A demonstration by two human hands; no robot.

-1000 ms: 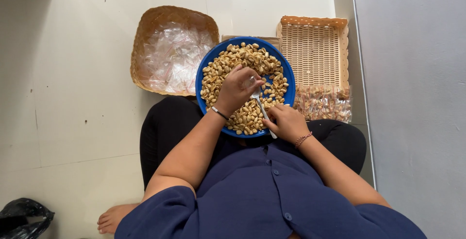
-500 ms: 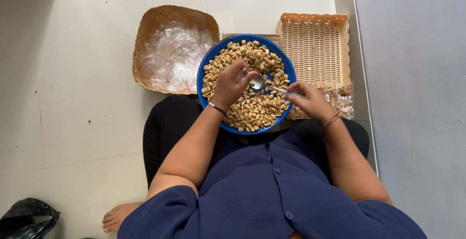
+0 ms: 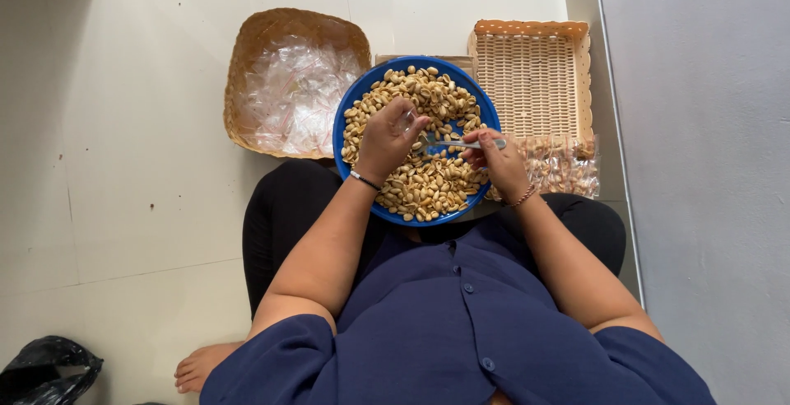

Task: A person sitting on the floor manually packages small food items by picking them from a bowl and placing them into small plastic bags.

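A round blue bowl (image 3: 350, 117) full of pale peanuts (image 3: 428, 187) rests on my lap. My left hand (image 3: 387, 137) hovers over the nuts, fingers pinched on a small clear plastic bag. My right hand (image 3: 498, 162) is over the bowl's right side and grips a metal spoon (image 3: 448, 145) whose bowl end points left toward the bag. The two hands nearly meet above the middle of the nuts.
A woven basket (image 3: 247, 67) holding several empty clear bags lies left of the bowl. A rectangular wicker tray (image 3: 535, 67) stands at the right, with filled nut packets (image 3: 564, 170) in front of it. A grey wall runs along the right; a black plastic bag (image 3: 45, 368) lies bottom left.
My right hand swung out to the right and has come back over the bowl with the spoon pointed at the bag. My left hand stayed over the nuts.
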